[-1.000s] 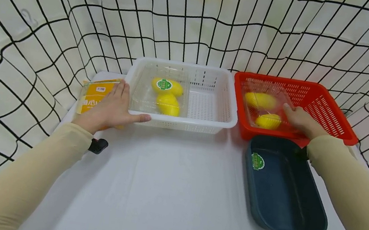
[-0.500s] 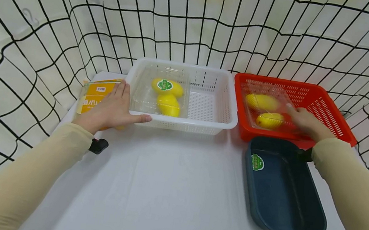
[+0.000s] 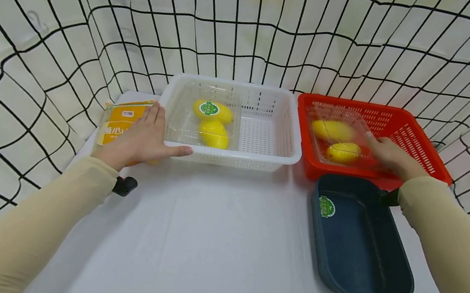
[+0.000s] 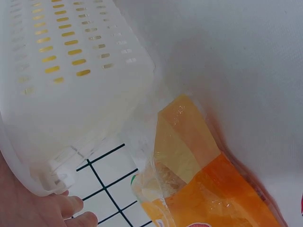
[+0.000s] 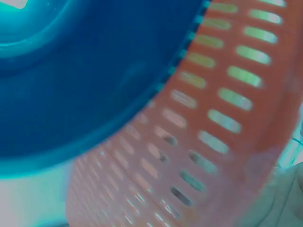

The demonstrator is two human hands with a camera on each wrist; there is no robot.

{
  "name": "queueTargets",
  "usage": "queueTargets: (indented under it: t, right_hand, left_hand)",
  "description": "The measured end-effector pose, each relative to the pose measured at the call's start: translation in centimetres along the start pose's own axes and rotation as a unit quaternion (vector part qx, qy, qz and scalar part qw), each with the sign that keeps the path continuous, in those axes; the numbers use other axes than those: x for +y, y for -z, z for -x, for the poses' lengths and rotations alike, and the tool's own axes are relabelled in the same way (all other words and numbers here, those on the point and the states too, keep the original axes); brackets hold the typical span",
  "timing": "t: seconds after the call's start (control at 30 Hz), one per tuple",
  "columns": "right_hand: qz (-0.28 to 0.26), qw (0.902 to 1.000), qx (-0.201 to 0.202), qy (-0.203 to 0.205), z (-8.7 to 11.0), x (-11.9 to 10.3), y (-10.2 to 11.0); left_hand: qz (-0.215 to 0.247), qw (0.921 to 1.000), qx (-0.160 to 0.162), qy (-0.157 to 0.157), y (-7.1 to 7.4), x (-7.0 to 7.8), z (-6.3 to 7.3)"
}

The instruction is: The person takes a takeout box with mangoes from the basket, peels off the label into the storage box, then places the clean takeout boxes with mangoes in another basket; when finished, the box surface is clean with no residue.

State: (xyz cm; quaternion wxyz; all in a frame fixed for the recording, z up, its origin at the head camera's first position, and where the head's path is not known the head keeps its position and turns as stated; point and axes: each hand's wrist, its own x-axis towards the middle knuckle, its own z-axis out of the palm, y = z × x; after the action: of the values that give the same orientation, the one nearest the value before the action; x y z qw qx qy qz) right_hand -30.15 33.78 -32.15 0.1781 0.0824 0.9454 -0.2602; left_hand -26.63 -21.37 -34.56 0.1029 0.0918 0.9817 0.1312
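clear pack (image 3: 337, 139) | long axis front to back | right hand (image 3: 394, 157) grips edge

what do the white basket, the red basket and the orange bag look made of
White basket: probably moulded plastic, smooth, slightly shiny, with regular slots. Red basket: likely smooth plastic, similarly slotted. Orange bag: seemingly thin plastic film, creased, shiny, partly see-through.

Left of the white basket (image 3: 238, 155), your orange packet (image 3: 117, 125) shows 小 among white characters; the green label (image 3: 209, 108) inside that basket and green sticker (image 3: 327, 206) on the dark tray (image 3: 365, 253) front-right of it are illegible
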Motion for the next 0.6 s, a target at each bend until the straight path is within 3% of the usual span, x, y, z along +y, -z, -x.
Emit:
queueTargets:
  t: [0.2, 0.37, 0.6]
  right_hand:
    - [0.032, 0.9987, 0.038, 0.015, 0.8, -0.9, 0.7]
    - [0.058, 0.9943, 0.067, 0.06, 1.4, -3.9, 0.7]
    - [0.126, 0.9785, 0.064, 0.15, 2.2, -9.7, -3.2]
  left_hand:
    - [-0.002, 1.0, 0.003, -0.002, 0.0, -0.1, -0.1]
    - [-0.005, 1.0, 0.005, -0.004, 0.2, -0.1, -0.1]
    - [-0.002, 1.0, 0.004, -0.006, 0.1, -0.1, -0.2]
